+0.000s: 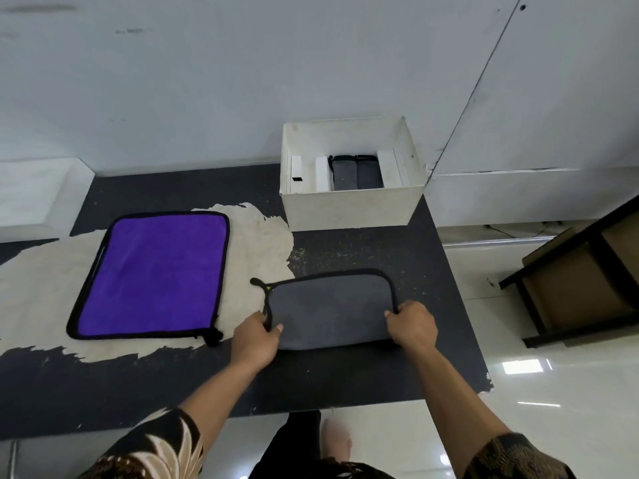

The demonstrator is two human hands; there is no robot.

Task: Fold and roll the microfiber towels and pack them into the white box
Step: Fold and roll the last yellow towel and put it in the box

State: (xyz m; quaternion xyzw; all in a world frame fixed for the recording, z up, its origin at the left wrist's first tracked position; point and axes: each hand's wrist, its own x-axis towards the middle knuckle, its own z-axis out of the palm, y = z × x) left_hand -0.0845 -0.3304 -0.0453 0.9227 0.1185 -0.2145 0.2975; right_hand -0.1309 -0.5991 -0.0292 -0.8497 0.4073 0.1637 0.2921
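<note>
Both hands grip the grey towel (332, 309) at its near corners. The left hand (256, 340) pinches the left edge, thumb on top and fingers curled under. The right hand (411, 326) has its fingers curled round the right edge. The towel lies flat on the dark table (345, 382), close to the near edge and right of the middle. Black trim runs along its far side and both short sides, while the near side shows a soft rounded fold with no trim. A small black loop (256, 281) sticks out from its far left corner.

Left of it, apart from it, a purple towel (152, 274) with black trim lies spread flat on a pale, worn patch (34, 288) of the tabletop.

Behind the grey towel, at the far right of the table, stands the white box (349, 209), open at the top. Two dark grey rolled towels (358, 174) lie side by side inside it, between white card pieces.

Patterned short sleeves (155, 451) cover the upper arms. Right of the table, on a glossy pale floor, stands a dark-framed brown piece of furniture (581, 271).
</note>
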